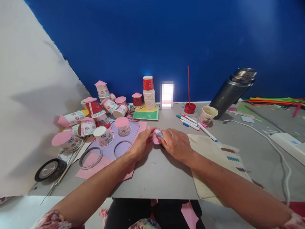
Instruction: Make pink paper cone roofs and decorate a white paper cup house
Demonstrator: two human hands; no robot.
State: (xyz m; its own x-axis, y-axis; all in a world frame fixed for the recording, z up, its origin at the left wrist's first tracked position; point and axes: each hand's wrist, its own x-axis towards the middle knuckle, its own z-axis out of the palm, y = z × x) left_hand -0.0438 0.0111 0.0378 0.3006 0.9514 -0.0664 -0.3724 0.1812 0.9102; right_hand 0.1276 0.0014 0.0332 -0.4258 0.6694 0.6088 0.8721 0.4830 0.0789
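In the middle of the table my left hand [141, 143] is closed on the edge of a small round pink paper piece [155, 139]. My right hand [177, 143] is wrapped round a white-and-blue glue stick [160, 135], whose end meets the pink paper. Part of both things is hidden by my fingers. Left of my hands, a paper cup with a pink paper disc [121, 122] on top stands on a purple sheet [134, 128]. Beside it is a decorated white cup [103, 135] turned upside down.
Many decorated cups, some with pink cone roofs [100, 83], pile up at the left. Tape rolls [90, 158] lie in front. Behind stand stacked cups [149, 98]. Right are markers [189, 122], a paper cup [207, 115], a tilted thermos [230, 93], a cloth [202, 165] and a white cable [267, 136].
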